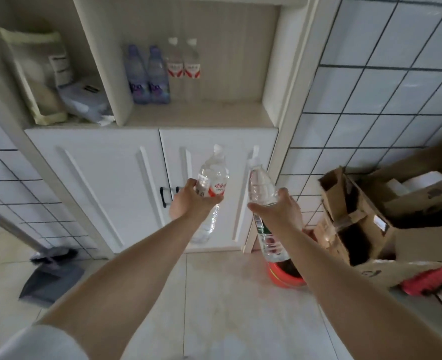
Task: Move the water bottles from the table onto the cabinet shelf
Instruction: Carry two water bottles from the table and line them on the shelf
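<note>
My left hand (190,201) grips a clear water bottle with a red label (213,175) round its middle, cap pointing up towards the cabinet. A second clear bottle (261,187), with a green and red label low down, is held by my right hand (279,213). Both are raised in front of the white cabinet doors, below the open shelf (201,113). On that shelf stand two purple-tinted bottles (147,76) at the left and two clear red-labelled bottles (184,66) behind them. The shelf's right half is bare.
The left shelf compartment holds a pale bag (32,74) and a grey box (82,97). A dustpan (51,279) lies on the floor at the left. An orange bucket (285,276) and open cardboard boxes (370,216) crowd the right.
</note>
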